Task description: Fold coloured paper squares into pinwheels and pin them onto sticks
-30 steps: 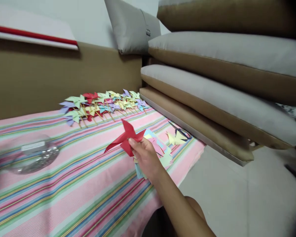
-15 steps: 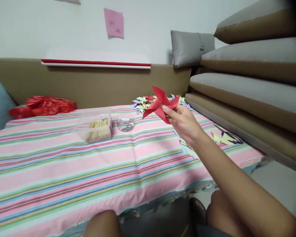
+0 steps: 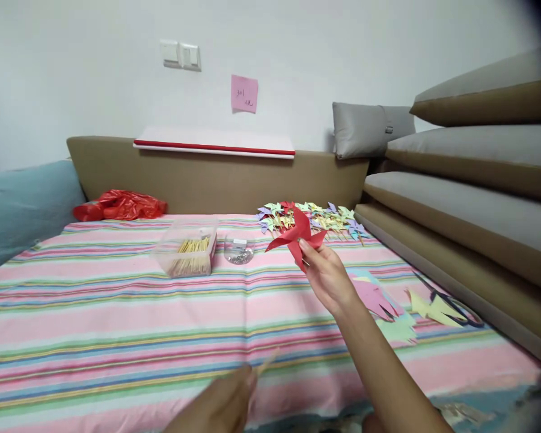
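Held up over the striped cloth is a red paper pinwheel [image 3: 301, 227], pinched at its centre by the thumb and fingers of my right hand [image 3: 329, 272]. My left hand [image 3: 223, 400] is low at the front edge, blurred by motion, closed on a thin wooden stick [image 3: 268, 362] that points up and right. The pinwheel and the stick are well apart. Behind the red one lies a pile of small paper pinwheels [image 3: 342, 221] in purple, green, yellow and red. Pink and green cut paper sheets [image 3: 394, 328] lie beside my right forearm.
A clear plastic box [image 3: 162, 252] holds many wooden sticks. Next to it stands a round clear container [image 3: 238, 249] of small metal pieces. Scissors [image 3: 460, 310] lie by yellow paper at right. A red plastic bag [image 3: 126, 204] sits at back left; stacked cushions [image 3: 469, 192] border the right side.
My left hand has come into view at the bottom with a wooden stick. My right hand still holds the red pinwheel, now lower in the picture. The view has shifted.
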A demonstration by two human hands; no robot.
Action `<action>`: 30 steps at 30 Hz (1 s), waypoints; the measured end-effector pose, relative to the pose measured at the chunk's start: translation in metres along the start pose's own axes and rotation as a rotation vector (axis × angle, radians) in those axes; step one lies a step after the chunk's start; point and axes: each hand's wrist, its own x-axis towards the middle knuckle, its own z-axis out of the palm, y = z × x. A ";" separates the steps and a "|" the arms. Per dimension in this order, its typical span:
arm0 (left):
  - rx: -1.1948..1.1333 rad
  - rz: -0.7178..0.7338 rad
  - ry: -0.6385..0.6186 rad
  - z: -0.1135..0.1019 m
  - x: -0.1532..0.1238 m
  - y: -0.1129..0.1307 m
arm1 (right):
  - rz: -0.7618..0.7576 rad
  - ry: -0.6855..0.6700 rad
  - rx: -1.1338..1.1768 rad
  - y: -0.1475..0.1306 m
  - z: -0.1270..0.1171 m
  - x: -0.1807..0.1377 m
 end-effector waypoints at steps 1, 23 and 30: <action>0.003 -0.009 -0.004 -0.003 0.022 0.002 | 0.024 0.004 0.009 0.006 -0.005 0.010; -0.230 -0.042 0.067 -0.040 0.121 0.031 | 0.186 -0.034 0.116 0.034 0.020 0.037; -0.337 0.050 0.129 -0.004 0.065 0.007 | 0.166 -0.136 0.156 0.041 0.010 -0.034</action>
